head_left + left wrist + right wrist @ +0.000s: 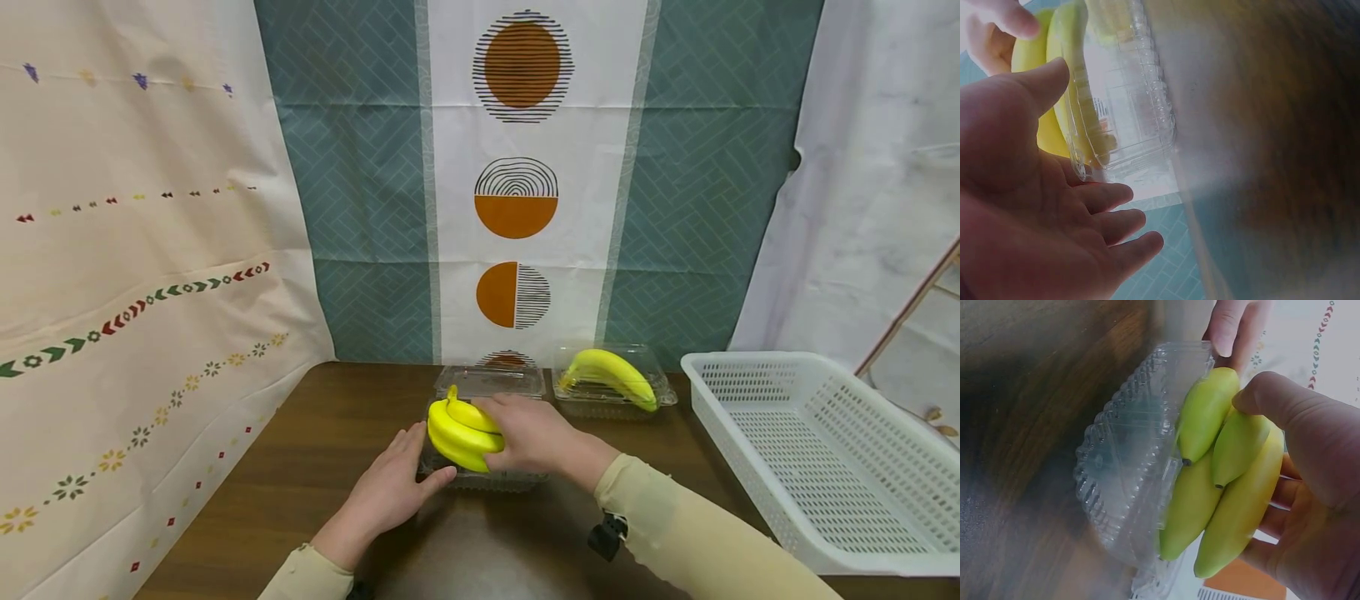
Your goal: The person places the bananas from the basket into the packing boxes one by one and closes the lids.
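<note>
A bunch of yellow bananas [459, 435] is at the opening of a clear plastic clamshell container [513, 482], whose lid [491, 381] is folded back. My right hand [532, 429] grips the bunch from its right side, thumb on the near side in the right wrist view, where several greenish-yellow bananas [1235, 487] show. At the container's left side is my left hand [390, 483], its fingers extended and thumb apart. In the left wrist view its thumb lies over the bananas [1054, 131] and its fingers are by the container's end; firm contact is hard to tell.
Behind and to the right, another clear container [600, 408] holds a single banana [611, 372]. A white perforated plastic basket [750, 454] stands on the right of the brown wooden table [270, 500]. Patterned cloths [360, 183] hang behind and at the left.
</note>
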### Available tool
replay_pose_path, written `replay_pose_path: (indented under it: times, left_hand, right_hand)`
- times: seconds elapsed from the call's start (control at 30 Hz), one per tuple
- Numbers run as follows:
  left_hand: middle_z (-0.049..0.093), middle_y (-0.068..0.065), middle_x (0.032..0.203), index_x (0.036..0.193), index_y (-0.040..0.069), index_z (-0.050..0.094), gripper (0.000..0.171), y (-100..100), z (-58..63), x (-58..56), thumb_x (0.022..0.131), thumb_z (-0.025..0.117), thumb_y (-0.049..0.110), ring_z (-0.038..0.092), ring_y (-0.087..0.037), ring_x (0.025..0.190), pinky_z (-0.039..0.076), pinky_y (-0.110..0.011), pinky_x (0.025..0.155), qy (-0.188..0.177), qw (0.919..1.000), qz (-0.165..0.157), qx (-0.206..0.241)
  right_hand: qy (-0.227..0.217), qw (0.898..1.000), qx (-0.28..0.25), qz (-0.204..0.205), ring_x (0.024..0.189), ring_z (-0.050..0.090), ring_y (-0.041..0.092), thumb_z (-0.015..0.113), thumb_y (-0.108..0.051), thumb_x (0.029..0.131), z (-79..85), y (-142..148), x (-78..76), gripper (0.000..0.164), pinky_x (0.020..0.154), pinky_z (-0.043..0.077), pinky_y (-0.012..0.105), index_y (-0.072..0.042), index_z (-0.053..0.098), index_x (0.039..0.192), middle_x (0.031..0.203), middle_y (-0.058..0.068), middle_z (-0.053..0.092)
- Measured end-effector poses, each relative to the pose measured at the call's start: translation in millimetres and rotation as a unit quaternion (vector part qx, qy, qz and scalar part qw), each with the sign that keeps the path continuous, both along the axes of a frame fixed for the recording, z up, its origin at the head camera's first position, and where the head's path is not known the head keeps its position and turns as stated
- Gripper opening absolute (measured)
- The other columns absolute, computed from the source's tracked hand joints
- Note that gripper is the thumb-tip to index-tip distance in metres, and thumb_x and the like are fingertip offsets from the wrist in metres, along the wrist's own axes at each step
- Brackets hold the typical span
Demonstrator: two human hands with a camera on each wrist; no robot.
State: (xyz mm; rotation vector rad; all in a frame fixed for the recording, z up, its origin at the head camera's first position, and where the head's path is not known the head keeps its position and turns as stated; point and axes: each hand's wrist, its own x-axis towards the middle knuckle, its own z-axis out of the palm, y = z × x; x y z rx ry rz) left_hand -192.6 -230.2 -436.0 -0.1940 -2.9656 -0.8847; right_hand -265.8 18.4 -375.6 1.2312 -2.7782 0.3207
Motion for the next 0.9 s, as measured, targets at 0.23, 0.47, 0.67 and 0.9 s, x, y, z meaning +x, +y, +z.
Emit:
replay_pose_path:
  times: [0.23,0.47,0.67,0.9]
  left_hand:
    - [0.033,-0.024,0.176,0.173,-0.001,0.030,0.102,1.0,0.4,-0.3,0.103,0.074,0.059,0.029,-0.048,0.163,0.032,-0.070,0.124,-0.004,1.0000,0.002,0.001]
    - [0.034,-0.024,0.176,0.172,-0.002,0.031,0.101,1.0,1.0,-0.3,0.103,0.074,0.058,0.029,-0.048,0.162,0.031,-0.070,0.125,-0.003,1.0000,0.003,0.001]
    - [0.035,-0.026,0.175,0.171,-0.005,0.032,0.102,0.7,0.3,-0.3,0.103,0.074,0.058,0.031,-0.049,0.162,0.033,-0.068,0.125,0.004,1.0000,0.000,-0.006]
    - [0.036,-0.027,0.174,0.169,-0.006,0.034,0.102,0.5,1.0,-0.6,0.102,0.075,0.058,0.033,-0.050,0.160,0.034,-0.068,0.125,0.013,0.9999,-0.002,-0.008]
  right_hand:
    - [-0.002,1.000,0.000,0.001,0.107,0.065,0.019,0.089,-0.037,0.091,-1.8,0.3,-0.4,0.082,0.088,0.057,0.043,-0.007,0.055,0.160,0.140,0.007,0.068]
    - [-0.010,1.000,-0.002,0.013,0.099,0.061,0.016,0.089,-0.035,0.090,-4.0,3.3,-2.6,0.081,0.086,0.055,0.041,-0.010,0.056,0.159,0.132,0.003,0.069]
    - [-0.022,0.999,0.010,0.025,0.093,0.057,0.015,0.089,-0.035,0.089,-4.1,4.4,-3.2,0.078,0.081,0.053,0.038,-0.013,0.058,0.157,0.124,-0.001,0.068]
    - [-0.035,0.999,0.019,0.031,0.093,0.057,0.014,0.088,-0.034,0.089,-5.9,4.8,-4.6,0.077,0.081,0.052,0.037,-0.013,0.058,0.157,0.125,0.000,0.066]
